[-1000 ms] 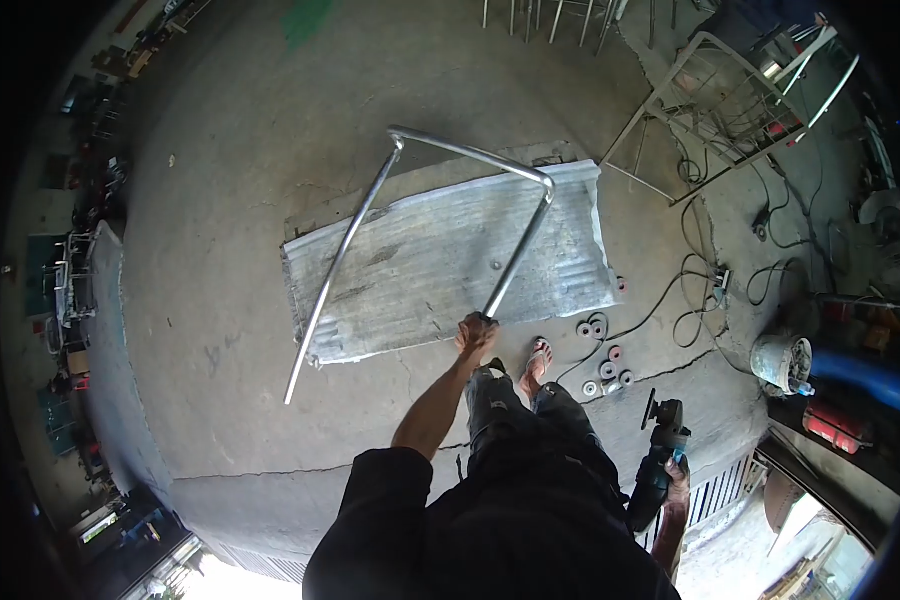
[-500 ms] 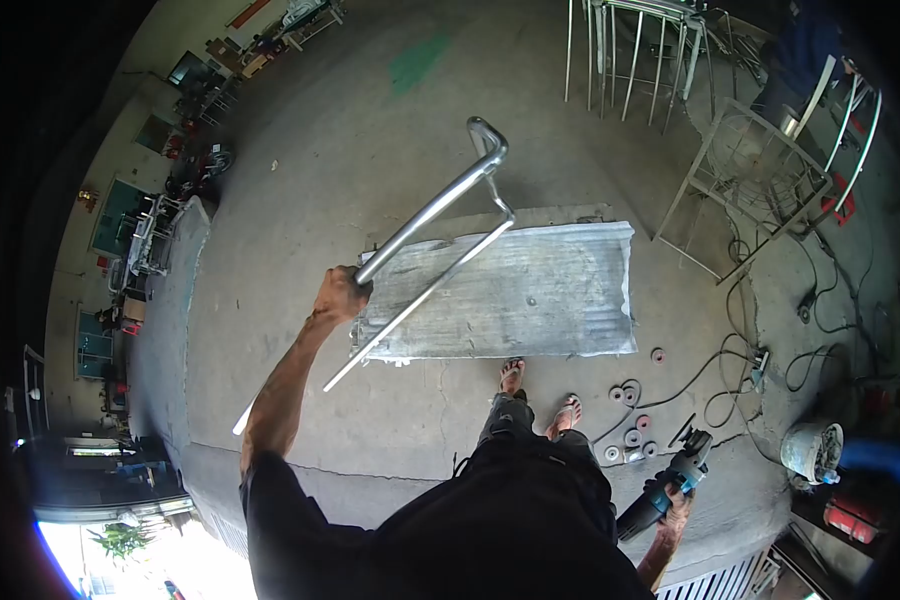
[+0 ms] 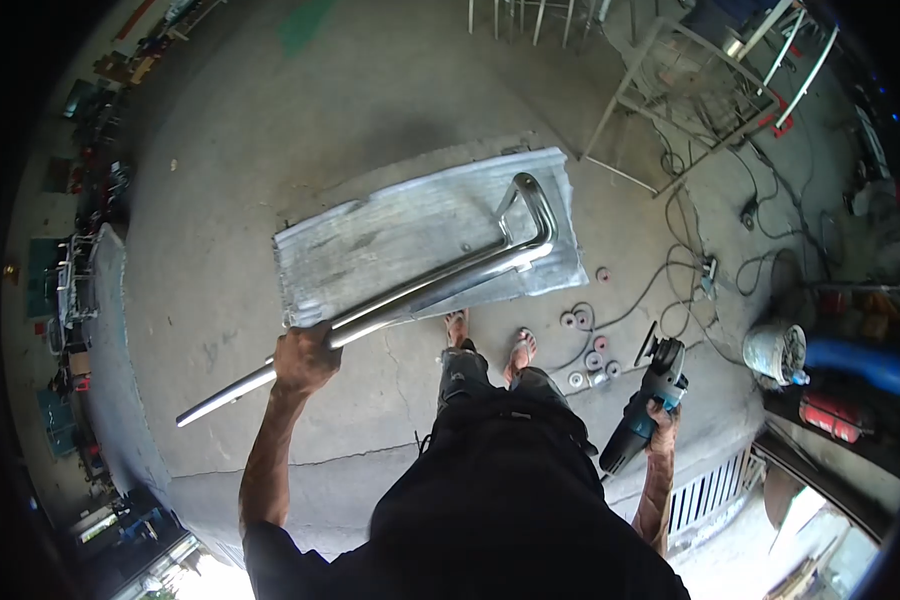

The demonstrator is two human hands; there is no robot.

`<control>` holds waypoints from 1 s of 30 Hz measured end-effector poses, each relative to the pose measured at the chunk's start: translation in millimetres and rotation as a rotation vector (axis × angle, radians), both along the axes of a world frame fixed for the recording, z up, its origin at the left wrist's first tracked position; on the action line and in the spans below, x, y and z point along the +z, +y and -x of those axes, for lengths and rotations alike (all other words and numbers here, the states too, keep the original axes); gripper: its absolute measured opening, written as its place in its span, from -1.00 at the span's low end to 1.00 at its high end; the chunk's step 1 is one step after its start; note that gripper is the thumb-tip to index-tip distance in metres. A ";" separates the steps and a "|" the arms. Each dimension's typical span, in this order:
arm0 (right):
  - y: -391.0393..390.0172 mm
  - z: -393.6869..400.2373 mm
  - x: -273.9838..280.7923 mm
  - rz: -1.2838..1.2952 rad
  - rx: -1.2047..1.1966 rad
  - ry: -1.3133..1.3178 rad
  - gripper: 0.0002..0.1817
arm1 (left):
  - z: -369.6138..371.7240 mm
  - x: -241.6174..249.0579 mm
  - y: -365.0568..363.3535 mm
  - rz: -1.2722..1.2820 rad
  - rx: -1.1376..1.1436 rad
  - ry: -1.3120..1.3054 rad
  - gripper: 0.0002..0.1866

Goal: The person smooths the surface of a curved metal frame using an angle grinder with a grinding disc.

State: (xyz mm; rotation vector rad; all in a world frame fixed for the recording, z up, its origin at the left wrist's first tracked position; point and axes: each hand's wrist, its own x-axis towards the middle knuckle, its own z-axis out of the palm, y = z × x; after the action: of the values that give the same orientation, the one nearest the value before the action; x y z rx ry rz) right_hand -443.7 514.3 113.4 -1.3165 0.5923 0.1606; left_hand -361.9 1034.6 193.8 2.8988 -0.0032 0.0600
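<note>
My left hand [image 3: 306, 358] is closed around a bent metal tube frame [image 3: 440, 288], shiny and silver, held at a slant above the floor. Its curved end points up and to the right, over a pale, worn mat [image 3: 370, 235]. A straight tube end sticks out past my wrist on the lower left. In my right hand [image 3: 662, 425] is an angle grinder [image 3: 648, 408] with a teal and black body, held by its body at my side. The grinder's disc faces up and left, clear of the tube frame.
Several grinding discs [image 3: 595, 360] lie on the floor by my feet, with looped cables [image 3: 675, 265] to their right. A white bucket [image 3: 774, 352] and a red canister [image 3: 832, 415] stand at the right. A metal stand [image 3: 690, 90] is farther off at upper right.
The tube frame has swung lower and turned, so its bent end now hangs over the mat's right part. My view has shifted. The grinder stays in my right hand, held slightly higher in view.
</note>
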 end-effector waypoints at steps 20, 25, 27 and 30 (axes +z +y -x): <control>39.7 -22.7 36.4 -0.156 -0.068 0.090 -0.29 | 21.3 8.6 -24.9 0.042 0.109 0.539 -0.87; 77.4 -3.8 58.5 -0.230 -0.158 -0.008 -0.15 | 9.9 3.4 -28.5 0.433 -0.214 0.978 -0.67; 104.5 14.3 72.5 -0.047 -0.219 0.010 -0.15 | 29.6 -28.3 -20.8 0.678 -0.251 1.113 -0.65; 135.7 23.8 95.9 0.453 -0.163 -0.010 -0.17 | 31.1 -28.5 -35.0 0.541 -0.123 1.307 -0.64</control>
State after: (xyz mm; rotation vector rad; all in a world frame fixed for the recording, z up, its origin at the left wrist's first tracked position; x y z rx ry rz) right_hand -467.5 649.9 209.4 -1.6953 0.7524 -0.1230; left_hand -392.9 999.6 165.2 1.9128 0.0534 -1.5263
